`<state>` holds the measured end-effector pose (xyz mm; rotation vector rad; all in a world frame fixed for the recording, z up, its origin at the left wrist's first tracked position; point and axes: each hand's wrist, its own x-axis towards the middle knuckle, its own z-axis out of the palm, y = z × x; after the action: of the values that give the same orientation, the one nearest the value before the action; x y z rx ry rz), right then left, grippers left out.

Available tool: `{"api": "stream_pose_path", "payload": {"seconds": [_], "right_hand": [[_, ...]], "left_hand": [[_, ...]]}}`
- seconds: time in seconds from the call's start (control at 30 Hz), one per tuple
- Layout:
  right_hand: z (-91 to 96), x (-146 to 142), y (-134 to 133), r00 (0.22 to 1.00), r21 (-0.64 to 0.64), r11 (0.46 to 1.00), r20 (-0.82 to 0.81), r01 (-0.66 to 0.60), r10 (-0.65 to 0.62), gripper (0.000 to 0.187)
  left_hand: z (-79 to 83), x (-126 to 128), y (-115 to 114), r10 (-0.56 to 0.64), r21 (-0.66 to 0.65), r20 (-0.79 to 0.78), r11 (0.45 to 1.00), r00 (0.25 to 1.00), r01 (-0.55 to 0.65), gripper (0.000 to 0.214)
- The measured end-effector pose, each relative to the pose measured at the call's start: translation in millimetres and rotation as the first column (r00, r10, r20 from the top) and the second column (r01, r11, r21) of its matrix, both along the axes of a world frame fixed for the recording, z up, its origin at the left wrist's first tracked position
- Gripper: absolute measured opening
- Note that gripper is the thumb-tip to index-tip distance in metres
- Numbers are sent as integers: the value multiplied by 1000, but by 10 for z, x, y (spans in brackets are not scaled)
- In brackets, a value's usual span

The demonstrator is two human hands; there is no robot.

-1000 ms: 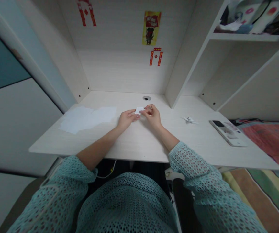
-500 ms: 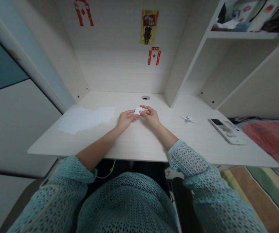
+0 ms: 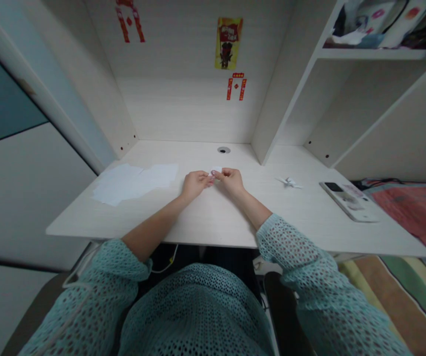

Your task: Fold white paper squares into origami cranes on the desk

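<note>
Between my fingertips is a small piece of white paper (image 3: 217,169), mostly covered by the fingers. My left hand (image 3: 195,184) is closed on its left side, thumb and fingers pinched together. From the right, my right hand (image 3: 232,180) pinches the same paper, its thumb lying over it and its fingers curled. Both hands meet just above the middle of the white desk (image 3: 213,217). Any folds in the paper are too small to make out.
White paper sheets (image 3: 135,183) lie spread at the desk's left. A small folded white paper shape (image 3: 289,182) sits right of my hands. Farther right is a phone-like white device (image 3: 347,201). A panel (image 3: 272,109) rises behind, and a round cable hole (image 3: 224,150) is near the back wall.
My right fingers have curled in and now cover more of the paper, which shows less between the hands. The hands stay in nearly the same place; the view has shifted slightly.
</note>
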<state>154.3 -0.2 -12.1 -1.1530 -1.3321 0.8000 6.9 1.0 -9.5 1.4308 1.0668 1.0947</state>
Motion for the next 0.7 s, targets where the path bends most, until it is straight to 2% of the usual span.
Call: {"api": "stream_pose_path", "payload": {"seconds": [0.17,0.37,0.47,0.53,0.63,0.7], "right_hand": [[17,22,1,999,7,999,45,-31,31,48],[20,27,19,999,-12,1000,20,-25,26,48],[63,53,-4,997,-19,998,36,-61,61,47],[92,80,-19,994,-28,994,24,-103,104,41],[123,125,-28,992,-1,993,20,-121,121,44],[136,146,-29,991,28,992,63,-120,118,54]], "left_hand": [[91,-20,-12,-18,-30,-88,999,996,16,24],[95,-33,-5,-85,-72,-78,994,993,79,33],[77,-51,-23,-90,-3,-75,996,993,90,34],[95,-72,-45,-81,94,-119,991,990,93,33],[174,-108,-69,-73,255,-278,956,958,147,33],[230,-124,-61,-52,282,-373,945,926,167,37]]}}
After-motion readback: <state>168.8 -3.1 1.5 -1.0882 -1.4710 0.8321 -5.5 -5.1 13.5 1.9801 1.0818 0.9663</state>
